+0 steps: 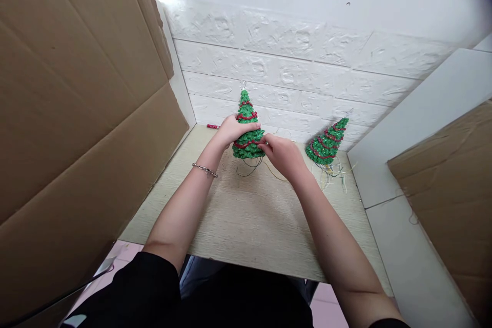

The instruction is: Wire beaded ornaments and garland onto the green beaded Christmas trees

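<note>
A small green Christmas tree (246, 138) with red garland and a clear top stands upright in front of me. My left hand (235, 130) is wrapped round its left side, the thumb lying across the front. At the lower right side of the tree, my right hand (282, 154) has its thumb and fingertips pinched together by the red garland; whatever is between them is too small to make out. Thin dark and yellow wires (251, 165) trail from under the tree onto the table.
A second green tree (327, 142) leans at the back right, with loose wires (332, 174) beneath it. A small red object (212, 126) lies at the back left of the table (246, 220). Cardboard (96, 113) walls the left, white brick-patterned panelling (284, 66) the back.
</note>
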